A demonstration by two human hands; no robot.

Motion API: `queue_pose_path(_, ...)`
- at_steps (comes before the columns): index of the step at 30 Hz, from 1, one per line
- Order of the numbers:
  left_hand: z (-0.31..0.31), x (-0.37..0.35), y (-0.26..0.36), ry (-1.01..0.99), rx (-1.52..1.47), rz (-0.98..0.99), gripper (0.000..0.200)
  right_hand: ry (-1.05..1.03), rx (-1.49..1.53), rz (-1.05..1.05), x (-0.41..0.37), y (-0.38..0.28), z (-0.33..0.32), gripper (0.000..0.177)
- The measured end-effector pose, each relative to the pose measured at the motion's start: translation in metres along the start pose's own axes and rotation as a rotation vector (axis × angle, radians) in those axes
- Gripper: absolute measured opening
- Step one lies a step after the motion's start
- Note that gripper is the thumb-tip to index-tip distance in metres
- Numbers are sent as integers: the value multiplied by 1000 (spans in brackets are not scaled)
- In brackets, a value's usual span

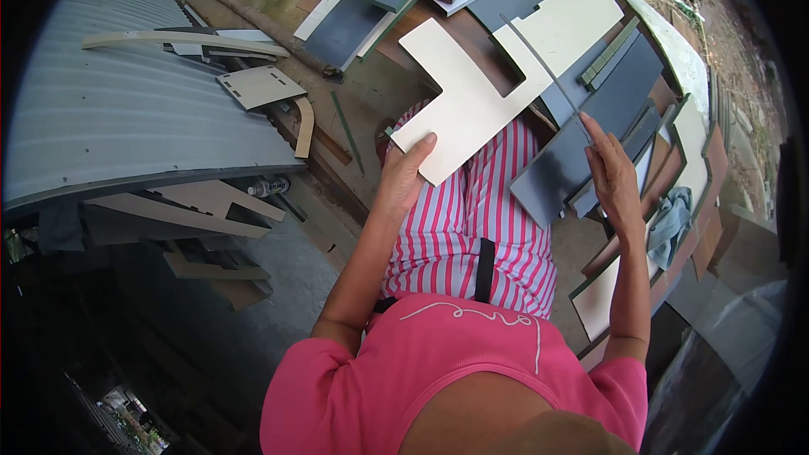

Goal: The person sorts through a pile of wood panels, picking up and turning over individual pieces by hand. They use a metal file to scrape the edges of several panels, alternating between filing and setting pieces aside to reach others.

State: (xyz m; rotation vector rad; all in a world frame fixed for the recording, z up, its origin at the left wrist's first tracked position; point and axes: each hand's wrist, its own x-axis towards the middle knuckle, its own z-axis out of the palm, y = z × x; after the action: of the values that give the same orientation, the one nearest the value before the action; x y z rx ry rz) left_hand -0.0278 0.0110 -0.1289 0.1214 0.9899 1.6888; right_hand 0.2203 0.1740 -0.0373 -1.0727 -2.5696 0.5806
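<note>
My left hand (410,167) grips the lower left corner of a cream board (468,122), thumb on top. The board has rectangular notches cut into its edges and is tilted over my lap, above the striped trousers (468,202). My right hand (611,164) is closed around the near end of a long, thin grey strip (542,63), index finger stretched along it. The strip's far end overlaps the cream board in this view. Whether it is a blade or a plain rod, I cannot tell. Below the right hand lies a dark grey panel (552,173).
Stacked dark grey, brown and white panels (358,29) spread in front. A corrugated metal sheet (152,101) bears cut board pieces (261,86) on the left. Below its edge lies a bottle (268,187). A blue-grey cloth (670,227) hangs over boards at right.
</note>
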Motion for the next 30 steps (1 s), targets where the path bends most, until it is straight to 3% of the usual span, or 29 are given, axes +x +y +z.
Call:
queue_pose_path(3, 11, -6, 19, -1, 233, 145, 46, -60, -46, -118, -11, -35, -12, 55)
queue_pose_path(5, 19, -15, 32, 21, 627, 122, 38, -110, -83, -185, -20, -56, -18, 58)
queue_pose_path(6, 24, -17, 35, 21, 631, 123, 38, -150, -123, -245, -23, -65, -19, 62)
queue_pose_path(8, 35, -22, 33, 33, 742, 344, 29, -184, -166, -252, -28, -81, -19, 64)
queue_pose_path(9, 36, -24, 35, 37, 843, 312, 30, -220, -214, -262, -32, -85, -19, 67)
queue_pose_path(13, 51, -27, 39, 30, 881, 330, 28, -231, -282, -229, -42, -91, -22, 71)
queue_pose_path(18, 65, -33, 43, -107, 973, 523, 33, -235, -358, -233, -50, -101, -51, 72)
queue_pose_path(20, 72, -38, 48, -106, 994, 496, 34, -255, -378, -209, -52, -100, -60, 73)
queue_pose_path(24, 78, -38, 45, -118, 947, 559, 36, -102, -573, -93, -44, -90, -77, 74)
queue_pose_path(30, 95, -46, 48, -69, 913, 460, 34, 106, -820, -183, -29, -101, -106, 74)
